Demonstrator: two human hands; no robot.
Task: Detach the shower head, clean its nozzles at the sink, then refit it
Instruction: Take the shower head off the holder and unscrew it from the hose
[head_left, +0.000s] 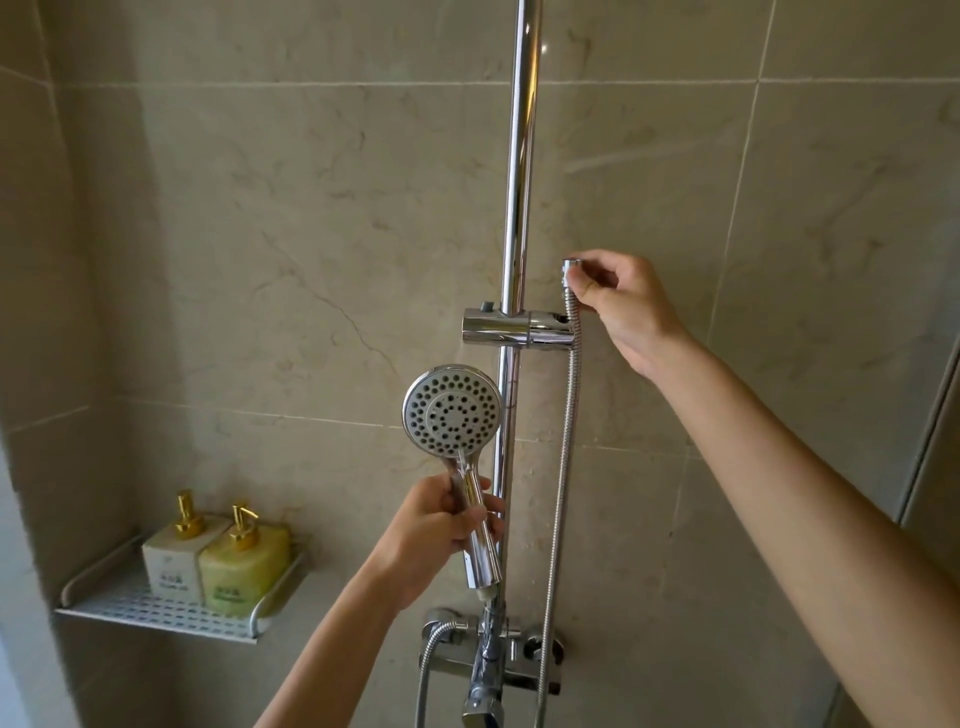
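- Shelf (130, 605): white, perforated, fixed in the left wall corner. Two pump bottles stand on it touching side by side: white bottle (171, 558) on the left, yellow-green bottle (244, 566) on the right, both with gold pumps.
- Left hand (436, 530): fingers and thumb wrapped round the handle of the shower head (453, 410). Head held upright, nozzle face toward the camera, just left of the rail. Lower end of the handle is bare; no hose joined to it.
- Rail (519, 182): chrome, vertical, on the tiled wall. Holder (514, 326) clamped on it, above the shower head.
- Mixer (488, 654): chrome, at the foot of the rail, below the handle.
- Hose (563, 457): ribbed metal, runs up from beside the mixer and through the holder's right side.
- Right hand (623, 306): thumb and fingertips pinch the hose nut (570, 271) just above the holder; remaining fingers curled.
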